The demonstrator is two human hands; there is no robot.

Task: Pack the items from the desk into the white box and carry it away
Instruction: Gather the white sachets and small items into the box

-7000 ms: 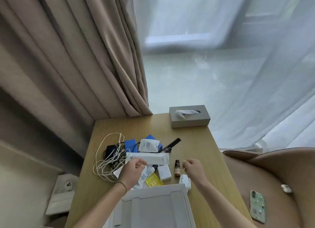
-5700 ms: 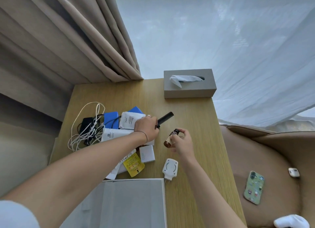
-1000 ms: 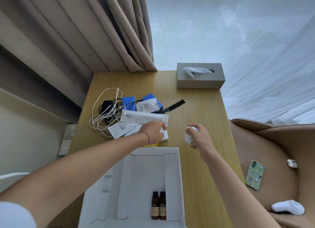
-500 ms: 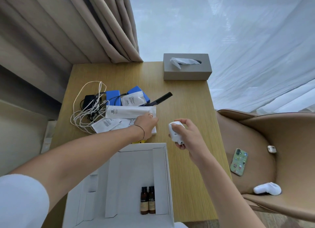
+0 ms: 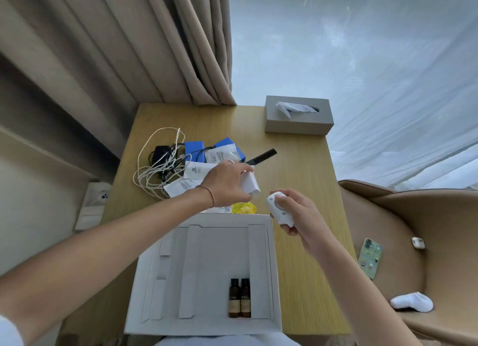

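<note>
A light wooden desk (image 5: 297,180) stands against a window covered by a sheer white curtain (image 5: 362,61), which lets in soft, bright daylight. Heavy beige drapes (image 5: 116,48) hang in folds to the left of it. A grey tissue box (image 5: 297,120) sits at the desk's far right corner. To the right is a tan upholstered armchair (image 5: 426,216). On the left, low beside the desk, a pale wall (image 5: 33,203) carries what may be a white socket plate (image 5: 94,203).
</note>
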